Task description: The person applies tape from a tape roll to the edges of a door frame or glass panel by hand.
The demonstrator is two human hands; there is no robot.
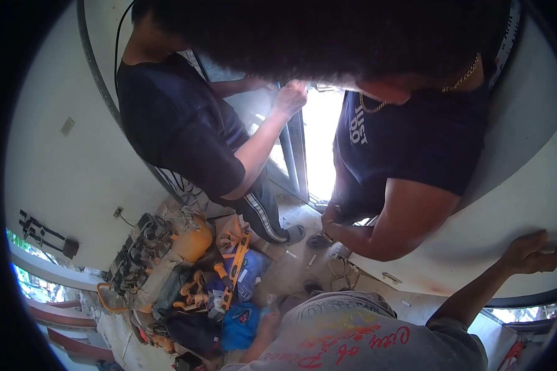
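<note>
My right hand (534,252) is raised at the right, beside a white panel (476,247). Its fingers are apart and partly bent, and nothing shows in them. Low in the view, my left hand (267,326) hangs by my grey shirt (365,346), near a blue bag (240,326). Its fingers cannot be made out. In front of me, a co-worker in a black shirt (173,123) holds a hand (291,98) up at the bright door gap. Another person in a navy shirt (414,142) stands close, their head covering the top of the view.
A pile of tools and bags lies on the floor at the left, with a yellow level (236,266) and a yellow rounded object (193,240). A bright opening (323,145) stands between the two people. A pale wall (62,179) bounds the left side.
</note>
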